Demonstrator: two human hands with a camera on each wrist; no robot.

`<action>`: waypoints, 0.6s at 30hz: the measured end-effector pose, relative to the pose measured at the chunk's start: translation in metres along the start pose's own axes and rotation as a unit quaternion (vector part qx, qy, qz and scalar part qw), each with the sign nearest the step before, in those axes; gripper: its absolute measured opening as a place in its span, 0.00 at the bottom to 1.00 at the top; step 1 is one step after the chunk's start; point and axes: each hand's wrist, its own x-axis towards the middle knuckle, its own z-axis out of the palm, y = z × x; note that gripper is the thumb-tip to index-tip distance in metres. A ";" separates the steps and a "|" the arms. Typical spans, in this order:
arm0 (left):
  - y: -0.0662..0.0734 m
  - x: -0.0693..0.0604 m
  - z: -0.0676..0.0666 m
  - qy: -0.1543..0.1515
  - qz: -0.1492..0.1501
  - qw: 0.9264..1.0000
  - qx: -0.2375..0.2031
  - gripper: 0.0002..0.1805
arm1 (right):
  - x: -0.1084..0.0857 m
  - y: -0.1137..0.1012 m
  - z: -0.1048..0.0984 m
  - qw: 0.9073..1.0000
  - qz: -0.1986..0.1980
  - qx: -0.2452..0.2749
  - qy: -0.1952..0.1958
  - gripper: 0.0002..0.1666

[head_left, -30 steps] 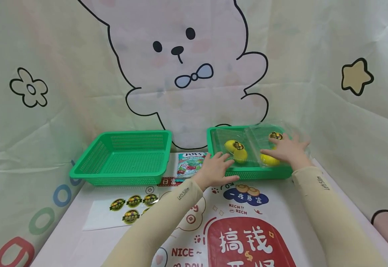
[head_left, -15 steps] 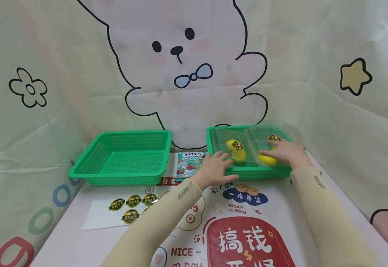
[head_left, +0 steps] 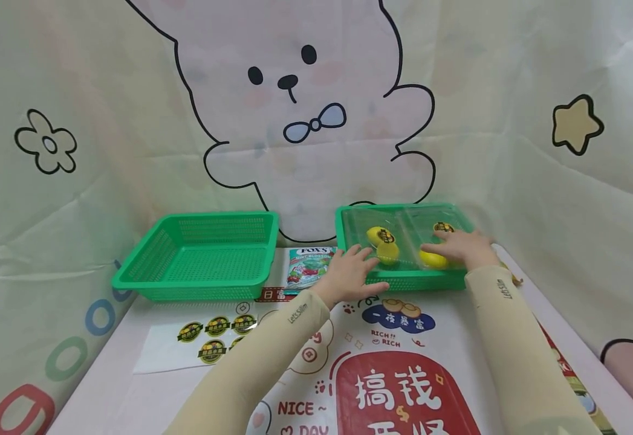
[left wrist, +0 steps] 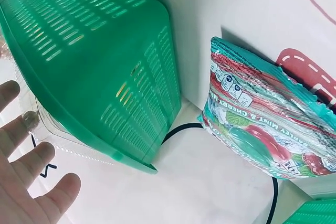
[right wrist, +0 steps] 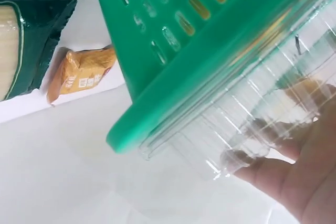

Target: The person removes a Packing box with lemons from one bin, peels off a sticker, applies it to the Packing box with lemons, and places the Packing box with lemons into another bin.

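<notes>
A green basket (head_left: 414, 283) stands at the back right. In it lie clear plastic boxes (head_left: 422, 217) with yellow lemons (head_left: 387, 252) inside and round black-and-gold stickers on top. My right hand (head_left: 465, 248), fingers spread, rests on the right-hand side of the plastic; in the right wrist view its fingertips touch the clear box (right wrist: 210, 135) above the basket's rim (right wrist: 126, 129). My left hand (head_left: 351, 275) spreads its fingers at the front left corner of that basket. In the left wrist view, its fingers (left wrist: 65, 190) are beside the basket wall (left wrist: 105, 72), holding nothing.
A second green basket (head_left: 196, 290) stands at the back left. Between the baskets is a mint candy bag (head_left: 308, 269). A white sheet of round stickers (head_left: 213, 350) lies front left. Right of the lemon basket are a small orange packet (right wrist: 81, 72) and a dark green bag (right wrist: 44, 45).
My right hand has shifted left and slightly lower, and the clear plastic under it has come down from above the rim into the basket. The left hand stays almost still.
</notes>
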 end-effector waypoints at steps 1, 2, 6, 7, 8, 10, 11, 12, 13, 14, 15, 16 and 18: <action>0.000 0.000 0.001 -0.001 -0.001 1.000 0.000 0.38 | 0.000 0.000 0.001 1.000 0.000 0.002 -0.001 0.56; 0.000 0.000 0.001 -0.002 -0.002 1.000 0.000 0.38 | 0.001 0.000 0.002 1.000 0.000 0.005 0.000 0.56; -0.001 -0.001 0.003 -0.008 -0.008 1.000 0.004 0.39 | 0.003 0.001 0.006 1.000 -0.007 0.024 0.006 0.57; -0.001 -0.002 0.003 -0.009 -0.009 1.000 0.005 0.38 | 0.003 0.001 0.007 1.000 -0.009 0.028 0.009 0.57; -0.001 -0.002 0.003 -0.010 -0.009 1.000 0.006 0.38 | 0.004 0.001 0.008 0.999 -0.011 0.031 0.011 0.57; -0.002 -0.003 0.004 -0.009 -0.010 1.000 0.009 0.38 | 0.003 0.002 0.009 0.999 -0.014 0.034 0.016 0.57; -0.002 -0.003 0.004 -0.005 -0.010 1.000 0.010 0.38 | 0.003 0.002 0.009 0.999 -0.015 0.037 0.020 0.56; -0.002 -0.002 0.004 -0.002 -0.008 1.000 0.012 0.38 | 0.003 0.002 0.009 0.999 -0.015 0.038 0.025 0.56; -0.003 -0.002 0.005 0.002 -0.007 1.000 0.013 0.38 | 0.003 0.003 0.010 0.999 -0.015 0.039 0.030 0.55; -0.003 -0.002 0.005 0.007 -0.006 1.000 0.014 0.38 | 0.004 0.003 0.010 0.998 -0.014 0.039 0.037 0.55; -0.003 -0.002 0.006 0.013 -0.004 1.000 0.013 0.38 | 0.004 0.003 0.011 0.998 -0.014 0.039 0.045 0.55; -0.004 -0.002 0.006 0.018 -0.003 1.000 0.011 0.38 | 0.005 0.003 0.012 0.998 -0.014 0.038 0.054 0.55; -0.006 -0.003 0.006 0.027 -0.001 1.000 0.006 0.38 | 0.007 0.003 0.015 0.996 -0.016 0.033 0.076 0.55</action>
